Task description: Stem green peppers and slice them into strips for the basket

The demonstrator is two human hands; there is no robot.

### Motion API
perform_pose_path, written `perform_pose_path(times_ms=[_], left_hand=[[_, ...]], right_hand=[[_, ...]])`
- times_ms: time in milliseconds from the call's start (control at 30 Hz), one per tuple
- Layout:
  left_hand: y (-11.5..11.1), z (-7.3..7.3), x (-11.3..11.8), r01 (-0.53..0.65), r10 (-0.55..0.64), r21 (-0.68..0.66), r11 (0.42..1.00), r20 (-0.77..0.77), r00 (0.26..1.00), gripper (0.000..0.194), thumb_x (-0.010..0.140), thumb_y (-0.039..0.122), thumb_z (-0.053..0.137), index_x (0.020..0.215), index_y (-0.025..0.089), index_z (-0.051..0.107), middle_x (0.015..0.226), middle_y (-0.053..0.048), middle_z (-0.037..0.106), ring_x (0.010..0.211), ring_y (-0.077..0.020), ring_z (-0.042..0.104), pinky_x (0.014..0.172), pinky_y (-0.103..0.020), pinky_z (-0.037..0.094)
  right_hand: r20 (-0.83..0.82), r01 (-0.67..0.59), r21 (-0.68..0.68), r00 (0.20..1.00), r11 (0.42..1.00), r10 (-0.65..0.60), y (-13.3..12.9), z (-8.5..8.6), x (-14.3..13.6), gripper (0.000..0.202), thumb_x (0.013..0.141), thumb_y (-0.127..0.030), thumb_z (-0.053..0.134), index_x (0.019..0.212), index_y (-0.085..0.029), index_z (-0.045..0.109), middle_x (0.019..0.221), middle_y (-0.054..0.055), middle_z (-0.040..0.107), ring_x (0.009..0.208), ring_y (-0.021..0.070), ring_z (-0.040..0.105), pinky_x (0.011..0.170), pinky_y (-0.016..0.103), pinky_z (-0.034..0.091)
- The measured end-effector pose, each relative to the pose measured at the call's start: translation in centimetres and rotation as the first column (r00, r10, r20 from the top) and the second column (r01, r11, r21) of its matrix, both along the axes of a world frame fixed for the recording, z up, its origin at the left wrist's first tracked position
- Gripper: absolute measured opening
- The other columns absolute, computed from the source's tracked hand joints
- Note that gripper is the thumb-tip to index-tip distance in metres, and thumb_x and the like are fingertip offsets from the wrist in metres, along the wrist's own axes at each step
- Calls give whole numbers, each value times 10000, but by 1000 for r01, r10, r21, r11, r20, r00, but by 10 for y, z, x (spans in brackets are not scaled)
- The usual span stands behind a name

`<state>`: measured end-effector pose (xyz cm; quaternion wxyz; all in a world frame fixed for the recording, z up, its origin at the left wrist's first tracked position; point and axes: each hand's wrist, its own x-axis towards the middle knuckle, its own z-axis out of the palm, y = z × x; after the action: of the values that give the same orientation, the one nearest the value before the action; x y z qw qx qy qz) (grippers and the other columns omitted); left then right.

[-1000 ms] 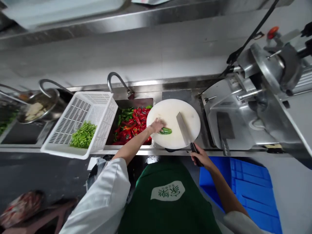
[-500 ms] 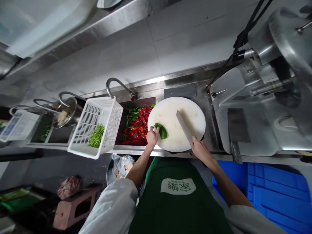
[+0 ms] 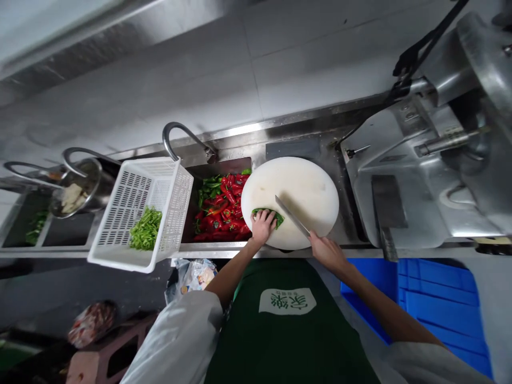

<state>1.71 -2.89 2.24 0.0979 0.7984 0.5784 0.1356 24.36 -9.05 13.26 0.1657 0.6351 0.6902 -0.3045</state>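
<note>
My half-curled left hand (image 3: 263,226) holds the glossy green pepper (image 3: 279,219), my closed right hand (image 3: 326,250) the broad steel cleaver (image 3: 292,216): keep fingers tucked.

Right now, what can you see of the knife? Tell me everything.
The knife has a grey, metal-looking blade, seen as a narrow strip from this angle. Its handle is hidden in the right hand, which grips it. The blade slants over the white board, its far end pointing forward and left, near the green pepper. Whether it touches the board, I can't tell.
</note>
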Motion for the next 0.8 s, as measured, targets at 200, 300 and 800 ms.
perform_pose_path(times_ms=[200,300,800], left_hand=[[13,2,-10,139,-136,-89,986,36,990,292,969,352,479,1165,245,667,1181,-103,636,1113,-289,510,948,-481,331],[13,1,-8,124,-120,-105,987,42,992,298,967,346,474,1174,253,667,1197,-109,629,1116,-298,502,937,-499,318],[12,-7,-7,127,-112,-132,983,118,987,292,965,331,470,1174,254,658,1208,-107,619,1156,-307,482,965,-511,300]], right_hand=[[76,-55,-51,995,997,59,-6,2,-2,296,1018,-222,294,1213,-128,496,901,147,716,870,269,700,716,311,428],[105,-123,-69,986,990,130,-14,8,-3,317,1007,-198,318,1282,-118,454,901,142,713,887,278,700,713,313,426],[148,-140,-81,977,987,151,-16,1,-13,269,1026,-214,271,1198,-117,453,804,105,695,811,250,705,633,279,376]])
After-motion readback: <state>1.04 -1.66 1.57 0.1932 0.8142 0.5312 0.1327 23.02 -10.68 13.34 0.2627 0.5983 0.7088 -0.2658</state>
